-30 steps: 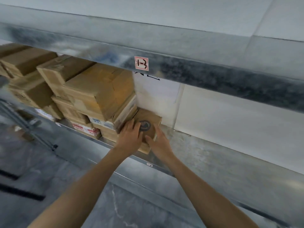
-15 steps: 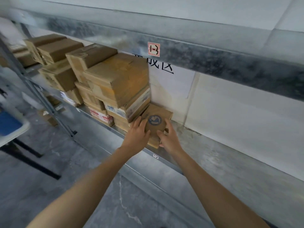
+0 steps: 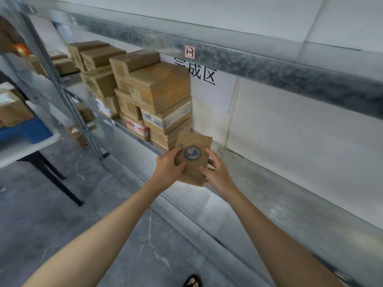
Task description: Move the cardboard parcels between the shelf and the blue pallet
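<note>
A small flat cardboard parcel with a round blue emblem is tilted up at the front edge of the metal shelf. My left hand grips its left side and my right hand grips its right side. Directly left of it stands a stack of cardboard parcels on the same shelf. A blue pallet shows at the far left with a parcel on it.
More boxes fill the shelf further left. A grey upright post stands between the shelf and a white table with black legs. Grey concrete floor lies below; a sandalled foot shows at the bottom.
The small parcel has been drawn out from beside the stack toward the shelf's front edge and tipped up. My view has swung left, bringing the blue pallet in.
</note>
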